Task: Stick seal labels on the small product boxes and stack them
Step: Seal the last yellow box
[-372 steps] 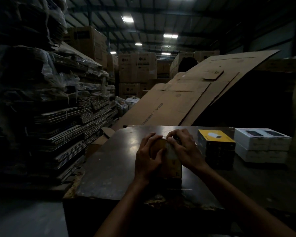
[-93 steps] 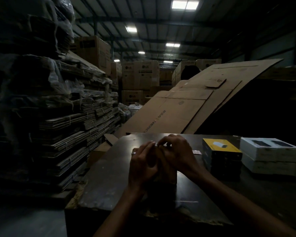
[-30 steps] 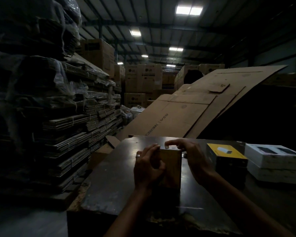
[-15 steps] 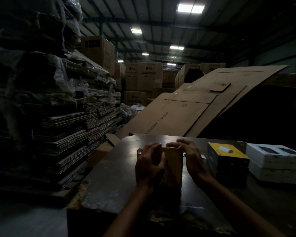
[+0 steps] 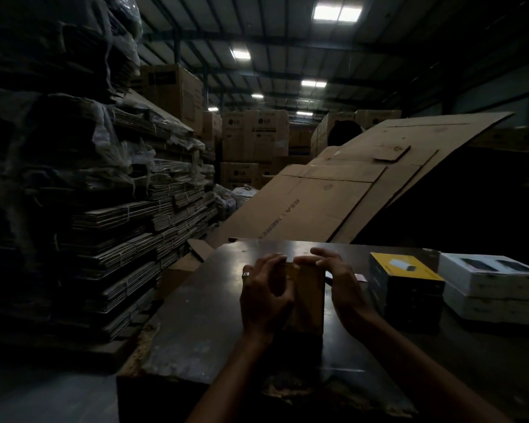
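A small yellow-brown product box (image 5: 308,297) stands upright on the dark table (image 5: 202,325). My left hand (image 5: 264,296), with a ring on one finger, grips the box's left side. My right hand (image 5: 338,283) curls over its top edge and right side, fingertips on the top. A stack of boxes with a yellow top (image 5: 405,288) sits just to the right. Further right lies a stack of white boxes (image 5: 492,288). A small label strip (image 5: 361,277) lies on the table behind my right hand. The light is dim, so no seal shows on the box.
Tall piles of flattened cardboard (image 5: 119,209) stand at the left. Large cardboard sheets (image 5: 333,190) lean behind the table. Big cartons (image 5: 254,145) are stacked in the far aisle. The table's front edge (image 5: 226,389) is worn and chipped.
My right hand has shifted from the box's top front edge to wrap over its top and right side. The box stays upright in the same spot, and my left hand keeps its hold.
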{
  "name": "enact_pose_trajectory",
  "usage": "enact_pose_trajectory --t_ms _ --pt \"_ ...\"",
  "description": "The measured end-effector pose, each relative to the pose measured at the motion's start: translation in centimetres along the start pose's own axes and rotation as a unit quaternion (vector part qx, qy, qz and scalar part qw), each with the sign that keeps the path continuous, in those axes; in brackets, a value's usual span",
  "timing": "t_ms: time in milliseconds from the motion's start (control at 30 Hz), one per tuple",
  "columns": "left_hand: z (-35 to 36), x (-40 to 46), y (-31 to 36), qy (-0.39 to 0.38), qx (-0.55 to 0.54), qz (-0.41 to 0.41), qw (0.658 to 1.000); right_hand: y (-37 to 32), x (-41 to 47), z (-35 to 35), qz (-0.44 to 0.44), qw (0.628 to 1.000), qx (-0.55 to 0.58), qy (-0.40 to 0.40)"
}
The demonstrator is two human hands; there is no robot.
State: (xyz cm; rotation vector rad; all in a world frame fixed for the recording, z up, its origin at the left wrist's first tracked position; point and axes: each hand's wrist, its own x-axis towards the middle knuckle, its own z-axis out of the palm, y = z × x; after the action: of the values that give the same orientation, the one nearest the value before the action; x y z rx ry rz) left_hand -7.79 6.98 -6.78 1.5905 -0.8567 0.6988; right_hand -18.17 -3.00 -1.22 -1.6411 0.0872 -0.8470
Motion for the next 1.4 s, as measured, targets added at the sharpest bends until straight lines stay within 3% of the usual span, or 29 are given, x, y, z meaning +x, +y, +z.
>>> enact_pose_trajectory --t_ms 267,1033,1200,1300,1400 --pt "0.2 0.0 -0.3 0.01 -0.002 -0.001 1.0 0.2 0.3 0.1 -0.005 1.0 0.003 0.0" --pt "0.5 0.5 0.4 0.055 -0.033 -0.033 0.997 3.8 2.2 -0.9 -0.107 0.981 -0.164 -0.011" --pt "0.7 0.8 0.2 0.061 -0.064 -0.049 0.995 3.9 1.7 -0.9 -0.138 0.96 -0.241 0.041" --pt "0.5 0.8 0.1 0.051 -0.074 -0.054 0.994 3.4 0.6 -1.1 -0.214 0.914 -0.33 0.098" --pt "0.3 0.6 0.2 0.039 -0.077 -0.054 0.995 3.0 -0.6 -1.2 -0.274 0.888 -0.361 0.074"
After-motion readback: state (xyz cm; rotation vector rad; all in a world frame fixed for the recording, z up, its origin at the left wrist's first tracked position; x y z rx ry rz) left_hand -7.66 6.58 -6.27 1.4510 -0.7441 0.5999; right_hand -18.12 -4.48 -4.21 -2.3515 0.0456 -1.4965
